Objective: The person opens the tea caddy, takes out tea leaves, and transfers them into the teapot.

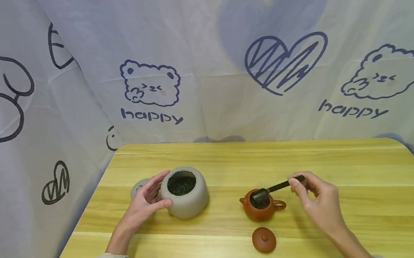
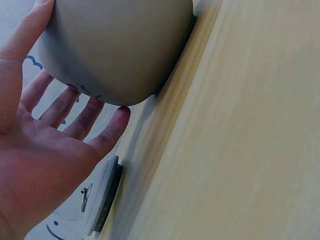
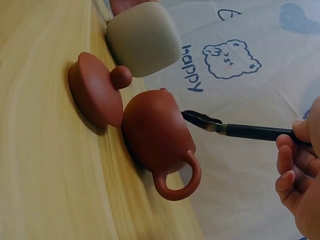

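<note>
My left hand point(image 1: 148, 201) holds the side of a round grey jar point(image 1: 189, 203), thumb on the near side and fingers on the far side. Dark loose tea leaves point(image 1: 182, 185) show inside its wide mouth. Between thumb and fingers, my right hand point(image 1: 320, 201) pinches the handle of a black tea scoop point(image 1: 279, 186). The scoop's head slants over the mouth of a small reddish-brown clay teapot point(image 1: 259, 214), overlapping the opening in the head view. Dark leaves are visible inside the pot. Its knobbed lid point(image 1: 264, 240) lies on the table just in front.
A grey jar lid point(image 2: 104, 197) with a small metal ring lies behind my left hand. Everything stands on a light wooden table point(image 1: 190, 250). White cloth point(image 1: 211, 98) with drawn bears and hearts hangs behind and at the left.
</note>
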The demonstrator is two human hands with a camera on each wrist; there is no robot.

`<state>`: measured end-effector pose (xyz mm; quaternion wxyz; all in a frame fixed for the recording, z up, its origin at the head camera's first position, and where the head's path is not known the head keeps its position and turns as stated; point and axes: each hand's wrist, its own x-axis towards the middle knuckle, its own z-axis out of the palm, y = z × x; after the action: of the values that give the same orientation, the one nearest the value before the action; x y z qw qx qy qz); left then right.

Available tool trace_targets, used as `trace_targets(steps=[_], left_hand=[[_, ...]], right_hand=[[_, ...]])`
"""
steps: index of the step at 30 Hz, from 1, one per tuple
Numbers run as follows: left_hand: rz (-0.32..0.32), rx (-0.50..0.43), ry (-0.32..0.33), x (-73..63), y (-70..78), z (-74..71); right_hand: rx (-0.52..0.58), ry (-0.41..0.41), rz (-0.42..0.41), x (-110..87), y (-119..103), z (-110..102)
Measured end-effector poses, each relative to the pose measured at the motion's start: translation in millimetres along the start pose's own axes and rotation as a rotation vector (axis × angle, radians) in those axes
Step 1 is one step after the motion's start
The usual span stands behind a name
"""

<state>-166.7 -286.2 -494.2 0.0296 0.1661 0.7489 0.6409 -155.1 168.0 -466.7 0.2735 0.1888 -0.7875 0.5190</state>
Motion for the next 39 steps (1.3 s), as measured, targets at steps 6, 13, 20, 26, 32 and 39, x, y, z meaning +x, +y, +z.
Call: trace_targets(steps=[6, 13, 20, 26, 32, 39], left_hand=[[-0.004, 0.004, -0.001, 1.8, 0.2, -1.3], [0.001, -0.007, -0.007, 3.1, 1.4, -0.8], [0.005, -0.007, 0.000, 2.1, 1.4, 0.2], [0.010, 0.004, -0.003, 1.7, -0.7, 1.3], [0.016, 0.005, -0.006, 2.6, -2.9, 1.5], [0.011, 0.031, 0.000, 1.0, -4.4, 0.5]], right_hand=[[0.084, -0.003, 0.033, 5.6, -3.5, 0.8], [0.162, -0.004, 0.090, 13.9, -9.6, 7.1], [0.265, 0.008, 0.147, 22.7, -19.0, 20.0], [0.335, 0.000, 0.143, 29.2, -28.9, 36.0], [0.394, 0.008, 0.144, 35.2, -39.1, 56.5], [0.478, -0.023, 0.156, 41.1, -48.3, 85.1]])
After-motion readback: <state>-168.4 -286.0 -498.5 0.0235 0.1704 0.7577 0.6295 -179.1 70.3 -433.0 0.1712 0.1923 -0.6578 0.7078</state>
